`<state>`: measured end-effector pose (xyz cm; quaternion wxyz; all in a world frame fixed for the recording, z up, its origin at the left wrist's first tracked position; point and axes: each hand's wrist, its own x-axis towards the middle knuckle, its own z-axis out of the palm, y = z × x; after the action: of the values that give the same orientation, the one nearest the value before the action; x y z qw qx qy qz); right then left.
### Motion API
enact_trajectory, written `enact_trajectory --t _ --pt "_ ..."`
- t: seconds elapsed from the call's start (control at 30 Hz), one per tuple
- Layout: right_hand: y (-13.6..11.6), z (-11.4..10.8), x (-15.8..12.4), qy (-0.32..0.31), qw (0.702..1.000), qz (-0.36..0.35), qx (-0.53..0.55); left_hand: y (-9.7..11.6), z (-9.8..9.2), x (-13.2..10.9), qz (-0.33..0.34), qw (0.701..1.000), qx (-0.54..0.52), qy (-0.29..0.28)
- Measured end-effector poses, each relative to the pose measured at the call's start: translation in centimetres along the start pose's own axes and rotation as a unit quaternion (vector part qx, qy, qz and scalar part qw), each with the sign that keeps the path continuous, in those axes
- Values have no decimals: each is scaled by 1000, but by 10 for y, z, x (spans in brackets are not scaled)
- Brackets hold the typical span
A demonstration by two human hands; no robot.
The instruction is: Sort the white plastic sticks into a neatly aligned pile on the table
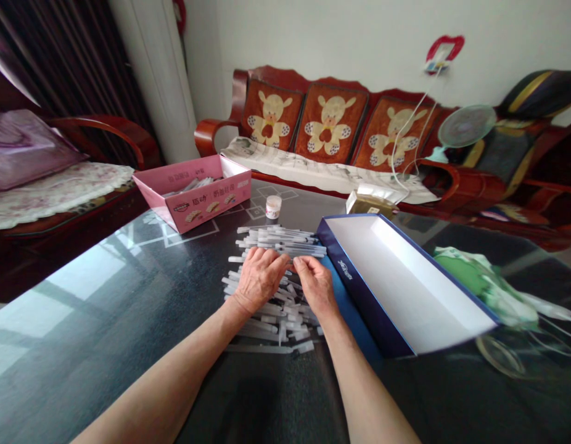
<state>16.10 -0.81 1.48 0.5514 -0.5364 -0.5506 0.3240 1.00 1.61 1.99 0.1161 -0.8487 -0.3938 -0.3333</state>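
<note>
A loose pile of thin white plastic tubes (280, 243) lies on the dark glass tabletop, some crossing each other. My left hand (260, 279) rests on top of the pile, and my right hand (316, 285) is beside it, with the fingertips of both hands close together over the tubes. The fingers hide whether either hand grips a tube. Just right of my right hand stands an open navy box with a white inside (364, 290), and nothing shows in it.
Behind the pile are a pink cardboard box (193, 203) holding white items and a small white-lidded jar (273, 207). A crumpled green-and-white bag (484, 290) lies at right on the glass table (105, 320). A wooden sofa (329, 126) stands beyond the table.
</note>
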Motion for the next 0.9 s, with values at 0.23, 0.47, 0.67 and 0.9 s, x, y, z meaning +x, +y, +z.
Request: enact_trajectory --t 0.23,0.47,0.67,0.9 --pt "4 0 2 -22 998 1 64 -3 1 1 -15 1000 19 0" --pt "2 -2 1 17 998 -17 -60 -2 -1 1 -9 1000 13 -9" --pt "4 -1 2 -7 1000 -10 -11 -3 0 1 -12 1000 9 -20" --pt "3 -2 1 19 996 -33 -77 -3 0 1 -5 1000 8 -27"
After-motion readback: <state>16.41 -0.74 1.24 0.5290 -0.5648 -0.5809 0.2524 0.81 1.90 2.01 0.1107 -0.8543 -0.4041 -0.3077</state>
